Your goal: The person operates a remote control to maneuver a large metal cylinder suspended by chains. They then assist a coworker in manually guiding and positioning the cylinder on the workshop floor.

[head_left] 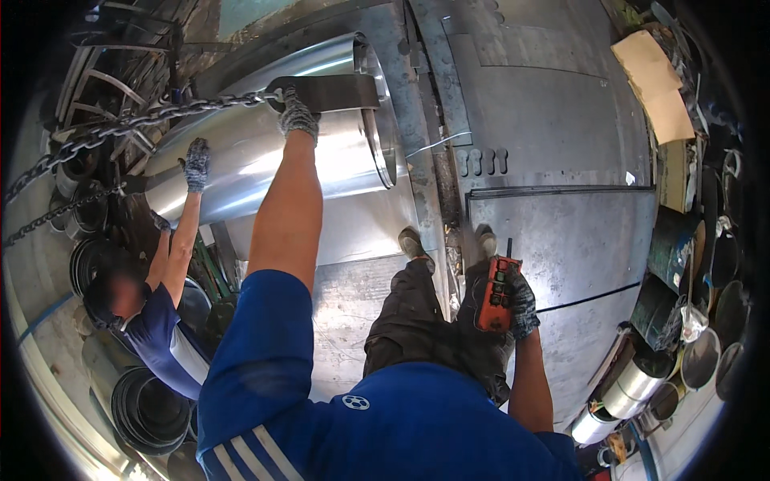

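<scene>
A large shiny steel coil (265,152) hangs on a dark lifting hook plate (329,92) tied to a chain (120,128). My left hand (298,116), in a grey knit glove, presses on the coil right under the hook plate where the chain joins it. My right hand (517,301), gloved too, grips an orange crane remote (496,295) at waist height above my legs. A co-worker in a blue shirt (164,337) at the left reaches up, a gloved hand (196,164) flat on the coil's side.
I stand on steel floor plates (561,224) with seams and a gap running between my shoes. Smaller metal coils (148,409) lie at lower left, more coils and drums (682,353) at right. Cardboard sheets (654,80) lean at upper right.
</scene>
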